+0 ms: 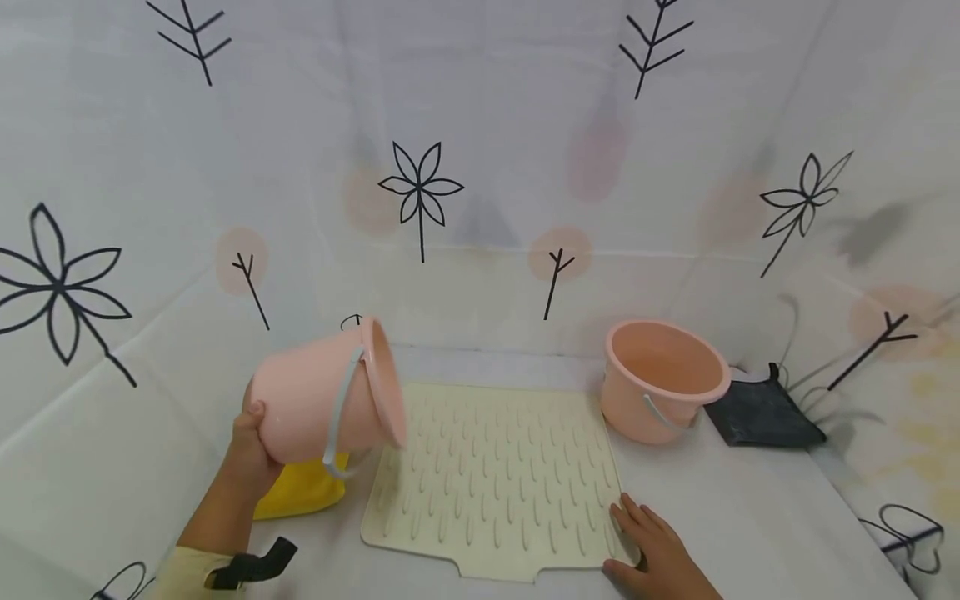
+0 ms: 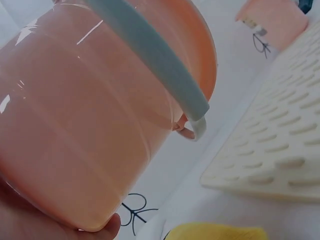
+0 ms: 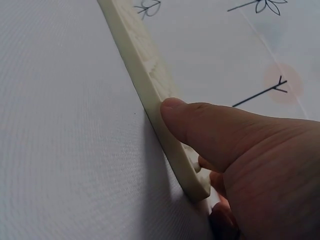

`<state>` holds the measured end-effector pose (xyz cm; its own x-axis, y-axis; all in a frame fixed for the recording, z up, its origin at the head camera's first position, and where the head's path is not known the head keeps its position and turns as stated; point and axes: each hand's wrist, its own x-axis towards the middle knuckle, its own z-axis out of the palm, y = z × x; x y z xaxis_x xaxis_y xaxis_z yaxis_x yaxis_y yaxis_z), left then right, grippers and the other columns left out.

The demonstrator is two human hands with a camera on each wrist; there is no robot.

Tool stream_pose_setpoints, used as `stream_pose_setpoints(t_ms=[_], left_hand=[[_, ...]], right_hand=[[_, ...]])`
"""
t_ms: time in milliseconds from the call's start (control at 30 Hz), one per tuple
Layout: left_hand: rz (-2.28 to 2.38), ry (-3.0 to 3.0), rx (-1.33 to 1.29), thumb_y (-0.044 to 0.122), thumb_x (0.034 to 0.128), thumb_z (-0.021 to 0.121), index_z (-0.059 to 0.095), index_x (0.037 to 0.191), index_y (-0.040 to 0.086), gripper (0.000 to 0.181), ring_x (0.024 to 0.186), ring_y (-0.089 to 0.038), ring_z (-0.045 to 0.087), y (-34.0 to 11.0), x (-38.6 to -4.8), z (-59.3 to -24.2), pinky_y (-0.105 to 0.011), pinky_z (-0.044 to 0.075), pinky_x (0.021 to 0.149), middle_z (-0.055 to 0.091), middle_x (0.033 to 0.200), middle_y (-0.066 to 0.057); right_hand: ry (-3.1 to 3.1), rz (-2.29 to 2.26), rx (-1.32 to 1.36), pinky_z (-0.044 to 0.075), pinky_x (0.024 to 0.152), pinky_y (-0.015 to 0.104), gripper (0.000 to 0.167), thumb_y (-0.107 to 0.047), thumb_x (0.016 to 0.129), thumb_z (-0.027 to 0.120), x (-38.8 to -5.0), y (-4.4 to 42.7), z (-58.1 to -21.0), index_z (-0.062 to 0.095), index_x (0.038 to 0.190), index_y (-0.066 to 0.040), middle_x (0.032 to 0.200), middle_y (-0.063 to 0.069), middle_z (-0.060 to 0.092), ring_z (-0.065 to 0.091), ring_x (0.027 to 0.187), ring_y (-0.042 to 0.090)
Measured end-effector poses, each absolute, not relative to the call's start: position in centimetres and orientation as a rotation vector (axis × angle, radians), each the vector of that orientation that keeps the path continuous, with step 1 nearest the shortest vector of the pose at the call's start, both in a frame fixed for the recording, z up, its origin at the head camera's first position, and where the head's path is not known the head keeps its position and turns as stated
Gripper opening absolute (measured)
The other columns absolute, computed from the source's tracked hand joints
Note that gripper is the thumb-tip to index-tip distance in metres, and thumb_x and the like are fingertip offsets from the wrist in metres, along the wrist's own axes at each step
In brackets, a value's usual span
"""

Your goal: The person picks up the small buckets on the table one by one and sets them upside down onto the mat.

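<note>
A pink bucket (image 1: 307, 400) is held up on its side at the left, its mouth facing right and its pale grey handle (image 1: 341, 408) hanging. My left hand (image 1: 251, 454) grips it round the base; in the left wrist view the bucket (image 2: 85, 115) fills much of the picture above the hand (image 2: 45, 220). A cream ridged mat (image 1: 495, 475) lies flat in the middle. At its lower right corner rests my right hand (image 1: 660, 554), and the right wrist view has the thumb of that hand (image 3: 260, 155) against the mat's edge (image 3: 165, 130), other fingers round the corner, partly hidden.
A second pink bucket (image 1: 637, 408) stands upright at the mat's back right corner. Beside it lies a dark cloth-like item (image 1: 765, 412). Something yellow (image 1: 303, 492) lies beneath the raised bucket. White patterned fabric (image 1: 480, 108) hangs behind the white surface (image 1: 750, 517).
</note>
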<state>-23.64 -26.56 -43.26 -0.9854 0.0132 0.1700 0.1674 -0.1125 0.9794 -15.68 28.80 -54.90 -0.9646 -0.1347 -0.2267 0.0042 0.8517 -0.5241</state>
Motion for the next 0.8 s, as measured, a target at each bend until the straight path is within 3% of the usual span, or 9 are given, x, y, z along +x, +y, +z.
stream_pose_setpoints(t_ms=[167, 400, 567, 800], left_hand=[[-2.193, -2.031, -0.317, 0.039, 0.1043, 0.028, 0.014, 0.160, 0.038, 0.057, 0.118, -0.020, 0.044, -28.0, -24.6, -42.7, -0.023, 0.056, 0.088, 0.034, 0.146, 0.005], [-2.173, -2.179, -0.324, 0.040, 0.1069, 0.034, 0.002, 0.166, 0.038, 0.067, 0.118, -0.019, 0.046, -28.3, -25.7, -42.6, -0.023, 0.057, 0.090, 0.026, 0.153, 0.009], [-2.148, -2.281, -0.279, 0.042, 0.1064, 0.037, -0.001, 0.166, 0.040, 0.070, 0.115, -0.019, 0.051, -27.7, -26.1, -42.5, -0.026, 0.059, 0.090, 0.023, 0.161, 0.000], [-2.033, -2.454, -0.315, 0.041, 0.1049, 0.043, -0.002, 0.168, 0.038, 0.077, 0.126, -0.029, 0.040, -26.9, -26.5, -42.4, -0.026, 0.055, 0.093, 0.008, 0.173, -0.012]], right_hand=[[2.764, -0.790, -0.033, 0.026, 0.115, 0.076, 0.101, -0.059, 0.081, 0.083, -15.9, 28.4, -54.8, 0.048, 0.154, 0.000, 0.167, 0.027, 0.030, 0.026, 0.150, 0.059], [2.755, -0.799, -0.053, 0.027, 0.115, 0.076, 0.099, -0.055, 0.082, 0.083, -15.8, 28.7, -54.9, 0.047, 0.154, 0.003, 0.165, 0.031, 0.030, 0.026, 0.149, 0.061], [2.747, -0.810, -0.079, 0.027, 0.115, 0.075, 0.098, -0.055, 0.084, 0.082, -15.7, 28.8, -55.1, 0.046, 0.154, 0.004, 0.165, 0.032, 0.030, 0.027, 0.149, 0.060], [2.747, -0.821, -0.072, 0.026, 0.116, 0.076, 0.098, -0.054, 0.084, 0.082, -15.7, 28.6, -54.8, 0.046, 0.154, 0.003, 0.166, 0.031, 0.030, 0.026, 0.150, 0.059]])
